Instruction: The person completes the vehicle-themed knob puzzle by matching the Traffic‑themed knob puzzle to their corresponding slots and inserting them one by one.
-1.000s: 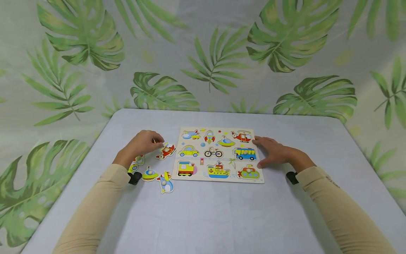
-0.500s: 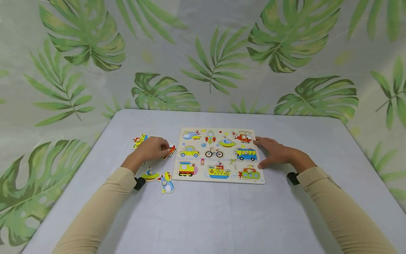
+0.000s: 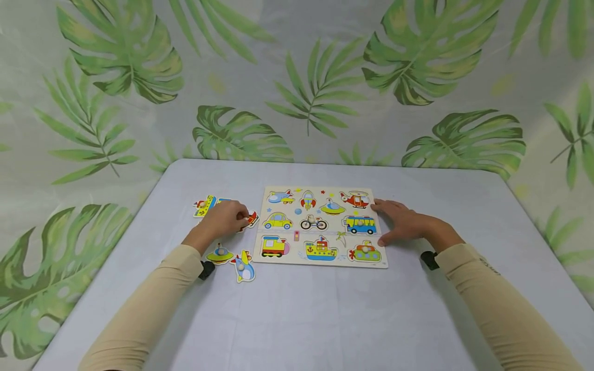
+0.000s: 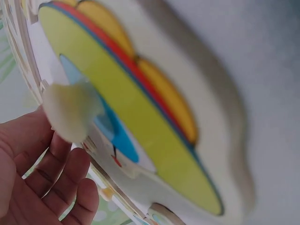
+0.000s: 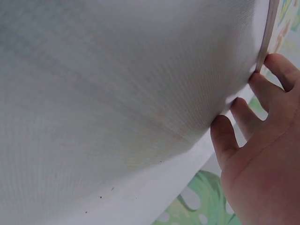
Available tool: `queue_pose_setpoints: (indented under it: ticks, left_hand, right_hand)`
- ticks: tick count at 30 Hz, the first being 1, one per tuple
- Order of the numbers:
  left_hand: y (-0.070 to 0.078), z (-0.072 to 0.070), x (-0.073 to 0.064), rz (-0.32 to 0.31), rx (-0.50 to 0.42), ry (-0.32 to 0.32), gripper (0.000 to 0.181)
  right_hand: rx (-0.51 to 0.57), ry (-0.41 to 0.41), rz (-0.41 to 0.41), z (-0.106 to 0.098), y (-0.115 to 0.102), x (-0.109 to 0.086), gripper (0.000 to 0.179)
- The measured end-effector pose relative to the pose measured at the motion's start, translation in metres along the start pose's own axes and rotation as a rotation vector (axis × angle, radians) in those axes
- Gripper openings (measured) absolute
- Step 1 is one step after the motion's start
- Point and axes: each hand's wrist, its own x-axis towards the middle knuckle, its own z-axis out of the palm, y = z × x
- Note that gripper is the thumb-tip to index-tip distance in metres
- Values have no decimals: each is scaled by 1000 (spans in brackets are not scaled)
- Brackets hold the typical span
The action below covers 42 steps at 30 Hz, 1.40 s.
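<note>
At the left of the puzzle board (image 3: 297,258), my left hand (image 3: 224,219) pinches a red helicopter puzzle piece (image 3: 252,218); its fingers cover most of that piece. In the left wrist view a flying saucer piece (image 4: 164,108) fills the foreground, and its knob hides the fingertips behind it. That hand's other fingers (image 4: 70,178) are loosely bent. My right hand (image 3: 405,222) lies with spread fingers along the board's right edge. In the right wrist view its fingertips (image 5: 276,61) touch the board's side (image 5: 268,35). Knobbed bicycle (image 3: 313,222), bus (image 3: 366,225) and submarine (image 3: 371,252) pieces sit in the board.
Near my left wrist lie the flying saucer piece and a plane piece (image 3: 244,269). A boat piece (image 3: 208,204) lies beyond that hand, beside a partly hidden blue piece (image 3: 224,200). A white cloth covers the table (image 3: 315,319); a leaf-print curtain (image 3: 325,93) hangs behind.
My left hand has come down and right onto the helicopter piece, uncovering the boat piece, and has stayed nearly still since half a second ago. The right hand has kept its place.
</note>
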Motion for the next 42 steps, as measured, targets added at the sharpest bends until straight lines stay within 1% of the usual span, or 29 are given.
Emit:
queue_pose_setpoints:
  ticks: [5,7,11,16,20,23,26,30,33,38,42]
  left_hand:
    - [-1,1,-1,-12,2,2,22]
    - [0,1,-3,-5,8,7,21]
    - [-1,-3,-5,32,21,32,19]
    - [-2,-11,-6,79,17,85,16]
    - [5,-19,-1,131,18,120,15]
    - [19,-26,8,163,26,135,16]
    - [38,-32,21,180,23,141,17]
    - [65,-32,40,215,-1,150,18]
    - [83,-28,54,243,-18,159,18]
    - [112,-19,75,265,-58,166,19]
    - [130,-8,88,266,-75,145,19]
  right_hand:
    - [5,-2,0,0,0,1,108]
    - [8,-6,1,0,-1,1,109]
    - [4,-8,7,-1,-1,-1,110]
    - [0,-8,-1,-2,1,-1,109]
    - [2,-7,0,-2,0,0,109]
    - [13,-5,4,-2,-1,0,109]
    - [24,-2,2,-2,-1,0,109]
    - [27,4,-7,-1,-1,0,107]
    - [29,11,-15,0,0,0,106]
    - [22,22,-23,0,2,1,105]
    - [29,24,-24,0,0,0,104]
